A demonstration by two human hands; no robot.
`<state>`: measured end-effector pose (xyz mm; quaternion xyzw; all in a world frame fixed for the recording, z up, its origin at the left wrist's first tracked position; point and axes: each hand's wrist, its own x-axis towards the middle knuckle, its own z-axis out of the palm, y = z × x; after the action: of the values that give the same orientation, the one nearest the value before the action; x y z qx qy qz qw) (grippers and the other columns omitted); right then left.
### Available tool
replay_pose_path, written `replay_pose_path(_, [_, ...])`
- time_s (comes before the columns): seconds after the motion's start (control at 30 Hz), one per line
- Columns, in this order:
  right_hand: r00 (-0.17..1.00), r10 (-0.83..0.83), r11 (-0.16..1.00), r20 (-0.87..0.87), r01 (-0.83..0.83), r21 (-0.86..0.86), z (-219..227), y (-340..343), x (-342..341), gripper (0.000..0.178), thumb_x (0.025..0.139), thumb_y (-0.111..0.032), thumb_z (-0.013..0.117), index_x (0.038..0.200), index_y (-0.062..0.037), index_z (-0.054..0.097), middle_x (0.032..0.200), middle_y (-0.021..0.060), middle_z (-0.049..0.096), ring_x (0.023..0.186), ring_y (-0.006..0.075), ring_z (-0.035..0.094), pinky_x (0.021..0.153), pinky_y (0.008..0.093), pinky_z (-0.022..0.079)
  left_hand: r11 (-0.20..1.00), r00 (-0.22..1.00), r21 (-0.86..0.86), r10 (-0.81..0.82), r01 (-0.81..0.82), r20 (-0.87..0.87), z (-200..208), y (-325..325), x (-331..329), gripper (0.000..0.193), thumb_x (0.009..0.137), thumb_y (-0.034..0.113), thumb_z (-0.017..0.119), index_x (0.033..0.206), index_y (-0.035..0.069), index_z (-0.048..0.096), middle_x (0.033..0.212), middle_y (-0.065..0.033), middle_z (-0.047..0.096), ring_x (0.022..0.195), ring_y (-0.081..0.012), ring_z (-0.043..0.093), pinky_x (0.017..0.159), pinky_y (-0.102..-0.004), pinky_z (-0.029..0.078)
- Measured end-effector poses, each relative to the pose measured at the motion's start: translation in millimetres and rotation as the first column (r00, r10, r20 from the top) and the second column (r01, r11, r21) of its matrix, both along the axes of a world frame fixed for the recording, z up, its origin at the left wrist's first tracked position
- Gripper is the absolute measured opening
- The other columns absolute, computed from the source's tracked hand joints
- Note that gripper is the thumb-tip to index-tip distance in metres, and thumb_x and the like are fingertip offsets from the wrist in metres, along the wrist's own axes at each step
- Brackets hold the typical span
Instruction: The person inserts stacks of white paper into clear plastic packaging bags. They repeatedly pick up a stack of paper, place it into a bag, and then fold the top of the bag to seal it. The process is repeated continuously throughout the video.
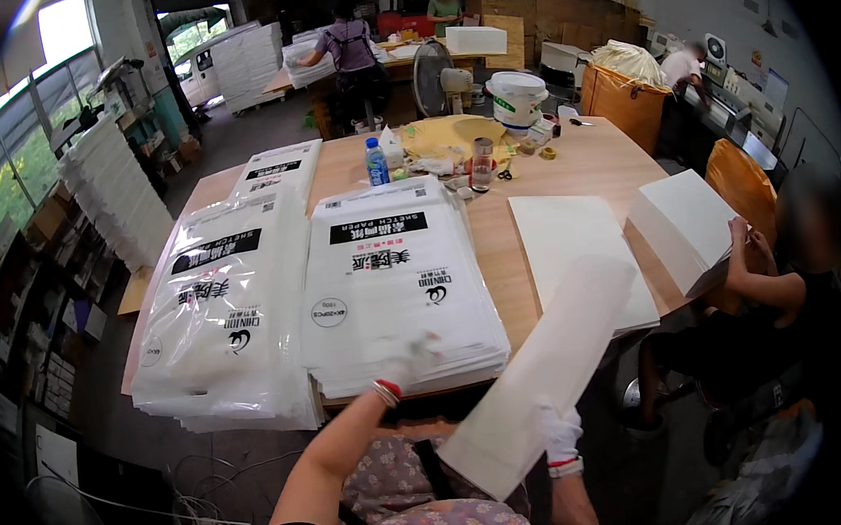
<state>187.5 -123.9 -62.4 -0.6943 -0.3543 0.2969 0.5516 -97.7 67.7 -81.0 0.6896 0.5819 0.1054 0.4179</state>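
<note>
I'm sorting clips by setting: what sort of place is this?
Probably a paper-packing workshop: printed plastic bags lie piled on the table near stacked white sheets, and a tall white pile stands at left.

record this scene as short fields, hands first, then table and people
left hand: gloved, blurred, over the near end of the right-hand printed bag stack; contact unclear
right hand: gloved, holding white paper
table: wood-coloured top
far side: blue-capped bottle, clear glass, white bucket
right side: seated co-worker, hands at a paper block
</note>
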Motion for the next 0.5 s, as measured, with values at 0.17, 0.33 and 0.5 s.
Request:
replay_pose_path(0.17, [0.992, 0.111, 0.990, 0.054, -0.115, 0.085, 81.4, -11.6, 6.3, 0.024, 0.081, -0.015, 0.068, 0.098, 0.0023, 0.063, 0.088, 0.0101, 0.068, 0.074, 0.0195, 0.064, 0.066, 0.0305, 0.051, 0.822, 0.870, 0.565, 0.220, 0.078, -0.441, -25.7, 54.0, -80.8, 0.034, 0.083, 0.037, 0.057, 0.103, 0.010, 0.060, 0.082, -0.0101, 0.065, 0.077, -0.0294, 0.061, 0.077, -0.0370, 0.047])
replay_pose_path(0.33, [0.857, 0.365, 0.926, 0.365, -0.374, -0.046, 133.4, -21.5, 8.8, 0.019, 0.075, -0.012, 0.069, 0.093, -0.0046, 0.067, 0.082, 0.0101, 0.068, 0.071, 0.0224, 0.065, 0.064, 0.0322, 0.052, 0.984, 0.986, 0.175, -0.044, 0.016, 0.159, 3.9, 69.1, -45.1, 0.025, 0.086, 0.027, 0.051, 0.095, 0.006, 0.061, 0.075, -0.0062, 0.064, 0.067, -0.0202, 0.060, 0.064, -0.0320, 0.048])
replay_pose_path(0.5, [0.378, 0.617, 0.750, 0.690, -0.548, -0.371, 144.0, 4.6, -18.3, 0.026, 0.078, -0.036, 0.064, 0.084, -0.0115, 0.068, 0.082, 0.0123, 0.066, 0.068, 0.0322, 0.061, 0.060, 0.0391, 0.049, 0.912, 0.411, -0.370, 0.409, -0.175, 0.815, -11.0, 146.3, -52.6, 0.016, 0.087, 0.018, 0.049, 0.082, 0.006, 0.057, 0.064, -0.0012, 0.054, 0.059, -0.0111, 0.053, 0.055, -0.0257, 0.045])
